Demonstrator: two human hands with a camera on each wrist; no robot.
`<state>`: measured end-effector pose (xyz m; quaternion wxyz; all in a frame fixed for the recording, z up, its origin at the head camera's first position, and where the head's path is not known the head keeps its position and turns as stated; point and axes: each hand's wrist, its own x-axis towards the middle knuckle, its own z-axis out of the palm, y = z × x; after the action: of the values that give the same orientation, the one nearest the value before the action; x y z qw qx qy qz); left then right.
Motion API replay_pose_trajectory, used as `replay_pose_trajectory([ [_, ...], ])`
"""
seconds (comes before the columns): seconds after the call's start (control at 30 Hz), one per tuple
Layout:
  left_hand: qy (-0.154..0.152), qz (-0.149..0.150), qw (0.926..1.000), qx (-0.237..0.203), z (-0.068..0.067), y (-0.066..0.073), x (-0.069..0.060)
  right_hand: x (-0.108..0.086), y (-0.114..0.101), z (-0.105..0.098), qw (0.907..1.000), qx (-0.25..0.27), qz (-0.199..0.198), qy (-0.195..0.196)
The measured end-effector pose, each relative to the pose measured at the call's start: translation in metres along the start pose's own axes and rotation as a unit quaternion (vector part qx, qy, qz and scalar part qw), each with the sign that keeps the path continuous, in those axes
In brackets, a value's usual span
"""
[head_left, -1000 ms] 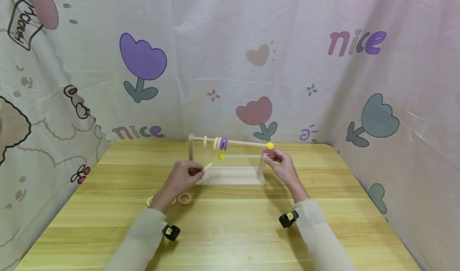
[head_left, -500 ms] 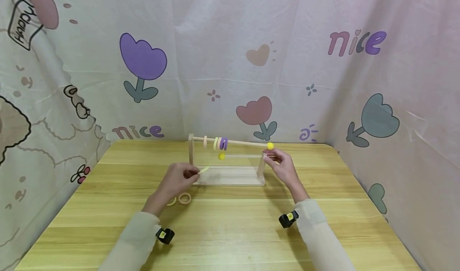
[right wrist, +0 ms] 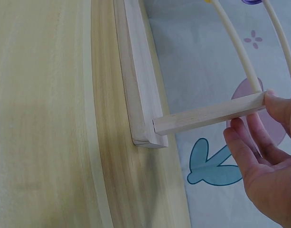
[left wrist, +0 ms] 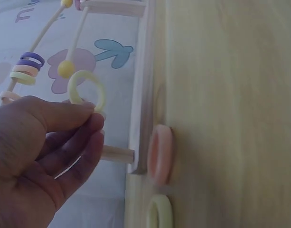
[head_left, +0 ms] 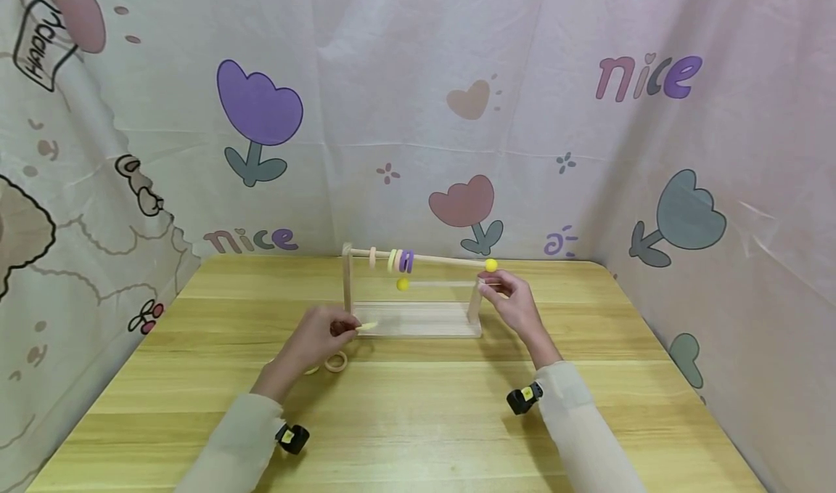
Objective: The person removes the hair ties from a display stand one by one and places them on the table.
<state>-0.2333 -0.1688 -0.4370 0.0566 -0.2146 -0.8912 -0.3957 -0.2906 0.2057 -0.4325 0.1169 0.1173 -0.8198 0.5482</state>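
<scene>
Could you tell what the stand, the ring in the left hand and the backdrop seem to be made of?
Stand: pale wood, apparently unvarnished; faint grain, little gloss.
Ring in the left hand: smooth, matte; no grain shows, so perhaps plastic or painted wood.
Backdrop: probably printed cloth or plastic sheet; it hangs creased.

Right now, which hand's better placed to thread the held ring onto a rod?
Left hand, probably: it pinches the pale yellow ring on the side where the lower rod ends in a yellow ball. The right hand is busy gripping the post at the rod's other end.
</scene>
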Motion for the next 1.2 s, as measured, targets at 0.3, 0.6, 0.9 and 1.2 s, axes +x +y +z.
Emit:
replay_pose_trajectory([
  [0.3,-0.039,0.016,0.999,0.017,0.003,-0.012,-0.007,0.0,-0.003,-0.001,1.0,-0.005,0.002,0.001],
  [0.6,-0.054,0.006,0.9978,0.039,0.01,-0.017,-0.01,-0.001,-0.002,-0.001,1.0,0.001,-0.002,0.001],
  [0.9,-0.079,-0.006,0.9935,0.082,0.013,-0.019,-0.016,-0.006,-0.022,-0.002,1.0,-0.002,0.001,-0.007],
  [1.2,-0.092,0.001,0.9914,0.093,0.011,-0.016,-0.02,-0.012,-0.041,-0.005,0.9999,0.004,0.0,-0.01],
])
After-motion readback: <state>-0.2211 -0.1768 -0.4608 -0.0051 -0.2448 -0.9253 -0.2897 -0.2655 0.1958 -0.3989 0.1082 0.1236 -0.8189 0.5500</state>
